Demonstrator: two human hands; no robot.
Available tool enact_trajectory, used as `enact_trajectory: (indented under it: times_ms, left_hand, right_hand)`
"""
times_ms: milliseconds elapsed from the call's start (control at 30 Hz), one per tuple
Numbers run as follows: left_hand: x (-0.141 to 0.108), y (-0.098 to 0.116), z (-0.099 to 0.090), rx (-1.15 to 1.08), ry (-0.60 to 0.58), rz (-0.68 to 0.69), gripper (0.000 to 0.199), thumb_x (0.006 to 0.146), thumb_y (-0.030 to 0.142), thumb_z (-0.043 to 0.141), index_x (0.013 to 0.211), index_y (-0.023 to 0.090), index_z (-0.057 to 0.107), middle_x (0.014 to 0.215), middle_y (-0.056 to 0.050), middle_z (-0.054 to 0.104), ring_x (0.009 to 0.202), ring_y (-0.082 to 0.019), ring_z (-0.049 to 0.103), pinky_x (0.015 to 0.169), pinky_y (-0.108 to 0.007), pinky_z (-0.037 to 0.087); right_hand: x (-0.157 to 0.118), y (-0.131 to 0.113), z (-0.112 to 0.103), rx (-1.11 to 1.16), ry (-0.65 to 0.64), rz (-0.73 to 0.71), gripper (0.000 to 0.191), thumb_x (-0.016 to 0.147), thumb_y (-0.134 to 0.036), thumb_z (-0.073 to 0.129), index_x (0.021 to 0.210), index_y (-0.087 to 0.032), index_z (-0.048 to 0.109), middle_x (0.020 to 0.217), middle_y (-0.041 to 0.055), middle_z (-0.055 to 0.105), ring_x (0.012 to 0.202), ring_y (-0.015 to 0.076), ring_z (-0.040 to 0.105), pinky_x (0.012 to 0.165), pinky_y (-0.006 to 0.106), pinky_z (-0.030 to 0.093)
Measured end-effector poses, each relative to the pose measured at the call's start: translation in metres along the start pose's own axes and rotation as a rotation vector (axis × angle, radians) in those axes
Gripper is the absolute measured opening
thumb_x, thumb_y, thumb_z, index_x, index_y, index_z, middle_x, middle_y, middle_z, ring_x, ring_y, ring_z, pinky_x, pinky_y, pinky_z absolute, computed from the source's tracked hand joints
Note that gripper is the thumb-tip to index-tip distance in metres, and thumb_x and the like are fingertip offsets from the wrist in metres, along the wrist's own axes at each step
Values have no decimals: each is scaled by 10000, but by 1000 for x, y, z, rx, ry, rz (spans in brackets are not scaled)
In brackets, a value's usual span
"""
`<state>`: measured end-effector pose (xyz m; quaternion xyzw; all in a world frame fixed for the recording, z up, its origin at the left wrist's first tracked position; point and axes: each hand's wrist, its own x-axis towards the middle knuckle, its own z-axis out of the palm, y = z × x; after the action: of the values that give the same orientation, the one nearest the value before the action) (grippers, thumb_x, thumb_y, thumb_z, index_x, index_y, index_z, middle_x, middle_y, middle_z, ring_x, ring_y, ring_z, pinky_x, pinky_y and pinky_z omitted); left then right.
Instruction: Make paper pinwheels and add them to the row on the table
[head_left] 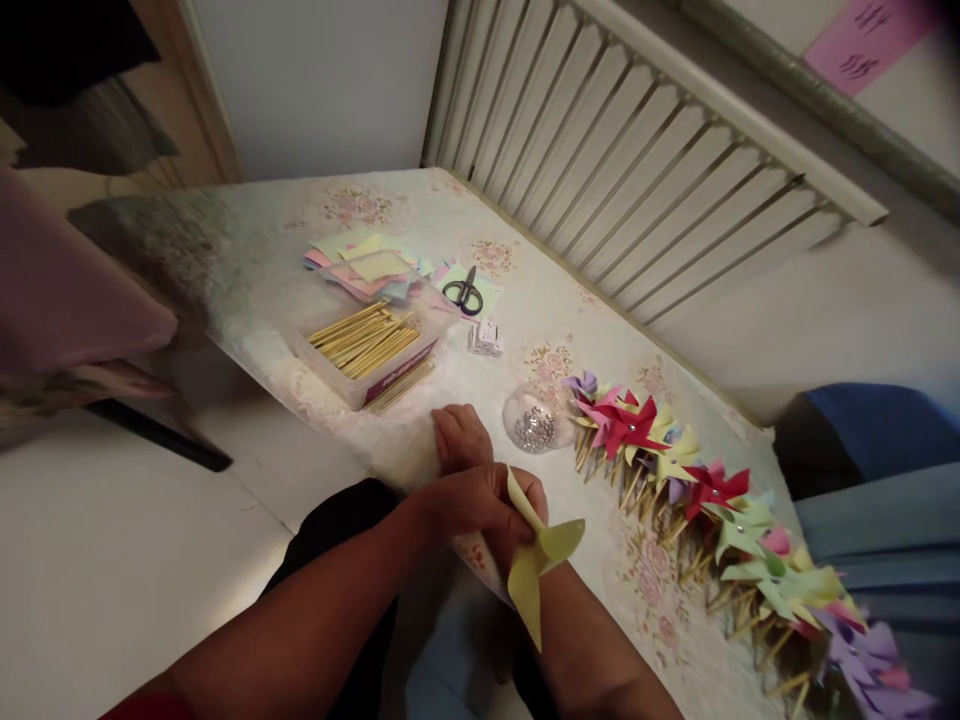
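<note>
My left hand (495, 500) is closed on a yellow paper pinwheel (536, 565), pinching it near its middle with the blades spread outward. My forearms cross, the left one on top. Beyond the left hand, my right hand (459, 438) is at the table edge with its fingers curled; whatever it may hold is hidden. Near the right hand lie several thin golden sticks (401, 388) beside a clear plastic box (360, 392) of similar sticks (367, 340). Right of the hands stands a round clear dish (517, 405) with small silvery pieces (535, 430).
Finished-looking colourful pinwheels (630, 425) on sticks line the table's right side. Black-handled scissors (463, 295), a small white box (486, 338) and coloured paper sheets (367, 262) lie farther back on the flowered tablecloth (255, 225). A radiator (600, 130) stands behind, with a chair (75, 280) at left.
</note>
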<state>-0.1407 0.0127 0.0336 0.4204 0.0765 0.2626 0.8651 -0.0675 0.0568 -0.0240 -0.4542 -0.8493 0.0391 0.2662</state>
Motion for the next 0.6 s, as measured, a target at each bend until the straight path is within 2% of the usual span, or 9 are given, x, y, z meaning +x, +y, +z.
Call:
enact_trajectory:
  times_ms: [133, 267, 400, 600]
  left_hand:
    - [-8, 9, -1, -52, 9, 17, 339, 548, 342, 890, 675, 148, 643, 665, -12, 642, 603, -106, 566, 565, -220, 423]
    - [-13, 14, -3, -105, 21, 43, 319, 568, 335, 886, 671, 148, 650, 679, -12, 651, 607, -104, 572, 584, -225, 435]
    - [-15, 17, -5, -116, 42, 63, 301, 580, 318, 881, 679, 144, 657, 683, -9, 655, 607, -100, 564, 610, -232, 441]
    - [-14, 18, -6, -115, 23, 59, 307, 579, 311, 881, 684, 140, 649, 684, -9, 654, 599, -95, 559, 609, -227, 443]
  right_hand:
    - [42, 5, 22, -91, -14, -65, 269, 984, -206, 408, 1065, -193, 664, 888, 76, 611, 878, 209, 510, 799, 315, 450]
    - [67, 7, 37, -160, -67, -134, 249, 975, -172, 437, 1015, -187, 683, 842, 63, 598, 833, 192, 507, 742, 283, 435]
    - [79, 10, 44, -142, -109, -163, 231, 952, -148, 469, 977, -193, 694, 869, 60, 609, 853, 187, 518, 750, 281, 436]
    - [80, 15, 49, -71, -121, -180, 265, 946, -130, 456, 1010, -217, 698, 887, 66, 618, 881, 200, 538, 788, 305, 453]
